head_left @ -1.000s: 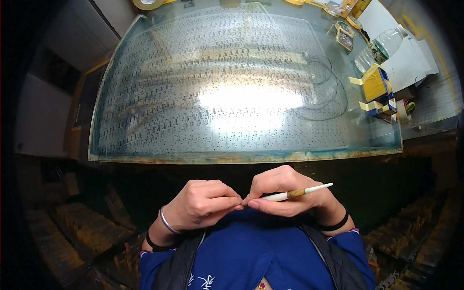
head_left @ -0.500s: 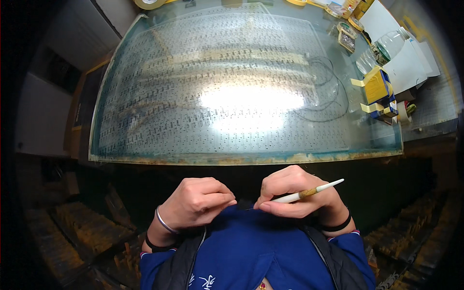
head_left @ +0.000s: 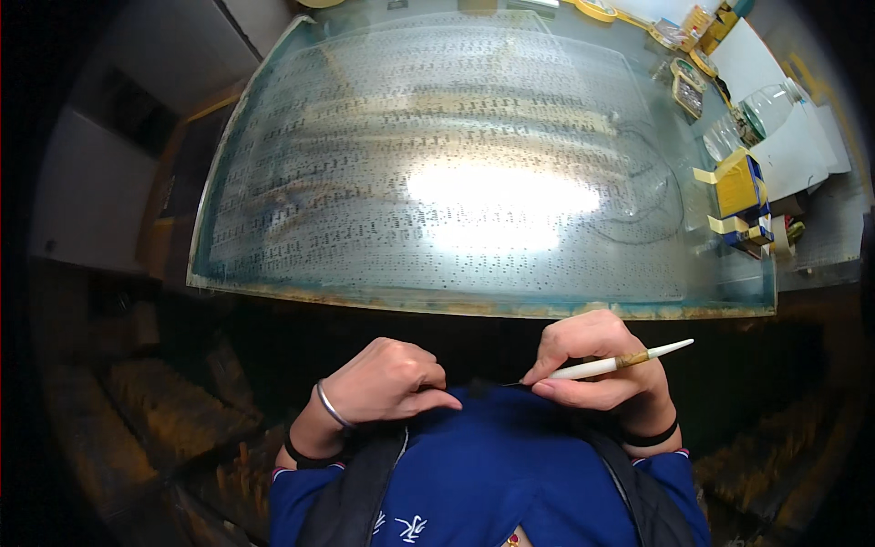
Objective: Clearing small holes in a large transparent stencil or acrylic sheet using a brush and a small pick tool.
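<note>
My right hand pinches a slender white-handled tool with a gold band. Its pale tapered end points up to the right, and a thin dark tip reaches left past my fingertips. To the left, my left hand has its fingers curled in, with the thumb stretched toward the tool's tip; nothing shows in its grip, though its underside is hidden. Both hands are in front of my blue shirt, just short of the table, with a gap between them. A small dark blur lies in that gap, too unclear to name.
Beyond my hands is a glass-topped table bearing a clear sheet with rows of small dark marks. At its right stand a yellow-and-blue tape dispenser, a clear plastic bottle, white papers and a small tray.
My hands have drawn apart, the right one moving right with the tool. My left thumb has come away from the curled fingers. The whole table has shifted right in the view.
</note>
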Tool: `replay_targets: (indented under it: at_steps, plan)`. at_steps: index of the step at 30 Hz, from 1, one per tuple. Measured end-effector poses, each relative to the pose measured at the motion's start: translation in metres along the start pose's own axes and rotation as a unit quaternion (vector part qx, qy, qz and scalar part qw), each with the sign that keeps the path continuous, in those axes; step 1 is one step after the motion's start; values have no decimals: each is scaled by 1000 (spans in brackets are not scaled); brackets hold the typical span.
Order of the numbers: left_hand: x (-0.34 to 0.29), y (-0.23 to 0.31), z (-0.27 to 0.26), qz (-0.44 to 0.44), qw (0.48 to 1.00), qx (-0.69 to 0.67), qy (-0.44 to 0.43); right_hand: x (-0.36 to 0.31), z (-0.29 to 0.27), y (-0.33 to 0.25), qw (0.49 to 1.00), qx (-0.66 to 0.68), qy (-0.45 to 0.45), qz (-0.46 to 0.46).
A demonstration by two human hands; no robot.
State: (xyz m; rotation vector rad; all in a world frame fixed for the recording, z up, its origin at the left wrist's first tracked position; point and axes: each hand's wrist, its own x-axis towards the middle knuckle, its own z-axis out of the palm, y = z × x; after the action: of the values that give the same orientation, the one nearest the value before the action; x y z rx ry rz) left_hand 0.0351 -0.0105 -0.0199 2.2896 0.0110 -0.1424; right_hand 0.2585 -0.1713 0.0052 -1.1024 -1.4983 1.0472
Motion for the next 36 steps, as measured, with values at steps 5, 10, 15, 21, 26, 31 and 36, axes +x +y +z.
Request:
replay_targets:
  at_steps: [5, 10, 15, 21, 26, 31, 36]
  plan:
    - [-7, -6, 1, 32, 996, 24, 80, -7, 2, -9, 977, 110, 152, 103]
    - [-18, -8, -4, 0, 985, -35, 167, 2, -24, 14, 913, -178, 367, 25]
    - [-28, -6, -20, -7, 922, 45, 386, 11, -39, 24, 878, -297, 371, 52]
    - [-29, -14, -26, -86, 871, 178, 449, 22, -26, 37, 883, -373, 276, 70]
    - [-31, -18, -22, -107, 882, 164, 429, 33, -5, 19, 945, -326, 15, 19]
    - [-30, -14, -24, -65, 888, 138, 435, 29, 3, -2, 970, 37, -225, 86]
    - [-52, -9, -12, -42, 913, -118, 389, 11, -13, -5, 985, 41, 161, 52]
